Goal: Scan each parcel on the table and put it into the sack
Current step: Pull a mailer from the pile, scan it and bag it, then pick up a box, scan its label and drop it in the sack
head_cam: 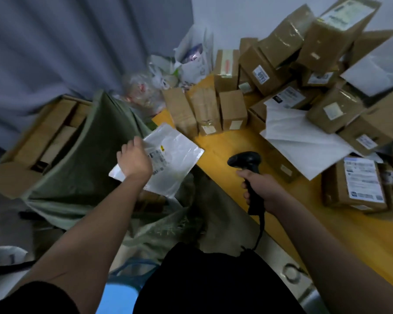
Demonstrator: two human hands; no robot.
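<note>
Right hand: the right hand (pixel 260 189) was near, right of centre, its fingers curled tight around the handle of a black barcode scanner (pixel 247 164), whose head pointed left toward the envelope and whose cable hung down toward the body.
Left hand: the left hand (pixel 134 159) reached out to the left and gripped a flat white plastic envelope (pixel 168 159) by its left edge; the fingers were hidden under it.
Envelope: label up, it was held above the mouth of the sack, beside the table's near left corner.
Sack: a green woven sack (pixel 77 164) stood open on the left.
Table: a yellow table (pixel 225 143) ran along the right.
Far parcels: brown cardboard boxes (pixel 281 64) and white mailers (pixel 304 143) were piled at the far right.
</note>
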